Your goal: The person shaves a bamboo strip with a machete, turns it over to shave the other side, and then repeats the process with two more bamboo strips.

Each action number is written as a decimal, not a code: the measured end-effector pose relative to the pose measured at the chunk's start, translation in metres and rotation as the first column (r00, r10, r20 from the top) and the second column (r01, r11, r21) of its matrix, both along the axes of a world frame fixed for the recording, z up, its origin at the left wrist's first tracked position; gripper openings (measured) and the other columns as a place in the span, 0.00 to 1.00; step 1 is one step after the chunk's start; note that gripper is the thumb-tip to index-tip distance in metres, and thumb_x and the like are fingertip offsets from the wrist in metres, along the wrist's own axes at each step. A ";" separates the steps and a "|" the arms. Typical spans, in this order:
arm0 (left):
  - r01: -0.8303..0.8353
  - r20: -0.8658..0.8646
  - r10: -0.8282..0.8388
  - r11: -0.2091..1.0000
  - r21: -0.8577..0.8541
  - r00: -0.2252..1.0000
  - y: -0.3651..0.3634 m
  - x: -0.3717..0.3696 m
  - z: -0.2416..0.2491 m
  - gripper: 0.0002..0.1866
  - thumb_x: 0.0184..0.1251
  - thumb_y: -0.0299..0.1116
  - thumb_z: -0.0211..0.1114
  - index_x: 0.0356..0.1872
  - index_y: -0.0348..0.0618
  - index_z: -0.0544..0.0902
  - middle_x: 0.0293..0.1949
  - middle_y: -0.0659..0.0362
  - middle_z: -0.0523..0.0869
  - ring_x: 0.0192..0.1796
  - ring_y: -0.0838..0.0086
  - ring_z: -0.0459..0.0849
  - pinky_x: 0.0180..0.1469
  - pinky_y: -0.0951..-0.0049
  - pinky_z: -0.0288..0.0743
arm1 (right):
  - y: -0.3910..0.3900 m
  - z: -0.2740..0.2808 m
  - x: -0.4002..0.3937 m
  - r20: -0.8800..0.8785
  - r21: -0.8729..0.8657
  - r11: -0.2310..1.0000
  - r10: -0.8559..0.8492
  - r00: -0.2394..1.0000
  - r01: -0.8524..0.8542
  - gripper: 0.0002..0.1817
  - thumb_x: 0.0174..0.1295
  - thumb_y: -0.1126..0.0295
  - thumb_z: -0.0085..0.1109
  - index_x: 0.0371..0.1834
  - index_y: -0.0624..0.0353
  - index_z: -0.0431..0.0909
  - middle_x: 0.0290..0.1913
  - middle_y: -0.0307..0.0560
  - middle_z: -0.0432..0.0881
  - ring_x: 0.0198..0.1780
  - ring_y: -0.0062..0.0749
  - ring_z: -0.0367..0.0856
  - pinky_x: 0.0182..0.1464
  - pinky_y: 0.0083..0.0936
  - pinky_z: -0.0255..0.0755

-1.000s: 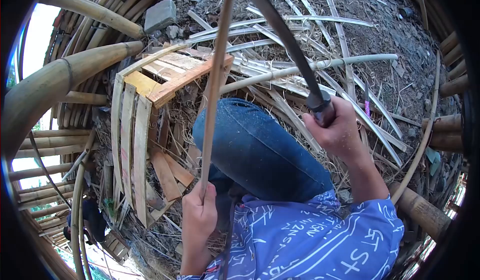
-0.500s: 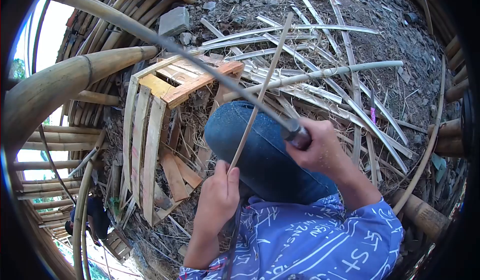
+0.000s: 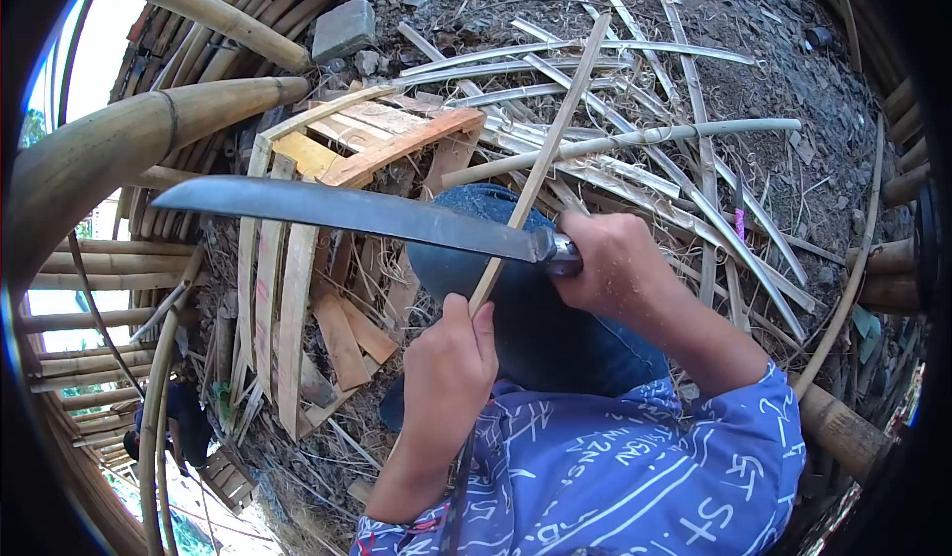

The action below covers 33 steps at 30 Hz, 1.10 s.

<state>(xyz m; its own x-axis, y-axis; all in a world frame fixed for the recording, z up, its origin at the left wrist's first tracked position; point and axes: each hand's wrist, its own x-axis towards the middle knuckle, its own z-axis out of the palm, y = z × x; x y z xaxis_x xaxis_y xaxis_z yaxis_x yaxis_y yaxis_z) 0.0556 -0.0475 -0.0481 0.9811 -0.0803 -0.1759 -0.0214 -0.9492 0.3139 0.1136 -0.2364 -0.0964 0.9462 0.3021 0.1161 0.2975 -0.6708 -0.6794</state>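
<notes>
My right hand is closed round the dark handle of a long machete, whose blade points left with its broad side toward the camera. The blade lies across a thin bamboo strip; whether the two touch I cannot tell. In my left hand the lower end of that strip is pinched between thumb and fingers. The strip slants up and to the right over my knee.
A slatted wooden crate stands left of my knee. Many split bamboo strips lie on the ground ahead. Thick bamboo poles jut in at left, near a grey block. Another person is at lower left.
The machete blade has swung down and turned its broad side to the camera. My left hand has shifted slightly up and right, and the strip's upper end has moved right.
</notes>
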 end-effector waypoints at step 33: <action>-0.167 -0.202 0.127 0.966 -0.197 0.971 0.045 -0.061 -0.001 0.12 0.73 0.33 0.52 0.30 0.37 0.71 0.18 0.41 0.75 0.25 0.42 0.79 0.25 0.50 0.68 | -0.143 -0.072 0.105 0.237 -0.213 0.793 -0.525 0.818 0.570 0.10 0.51 0.69 0.59 0.28 0.67 0.79 0.24 0.61 0.82 0.30 0.52 0.84 0.34 0.44 0.74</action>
<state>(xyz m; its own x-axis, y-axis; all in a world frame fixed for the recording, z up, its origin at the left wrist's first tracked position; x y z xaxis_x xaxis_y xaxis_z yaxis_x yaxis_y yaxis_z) -0.0053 -0.0021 -0.0492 0.9365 0.0073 -0.3507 0.1912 -0.8489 0.4928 0.2190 -0.3798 -0.1680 0.9373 -0.2208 0.2697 -0.0878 -0.8984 -0.4302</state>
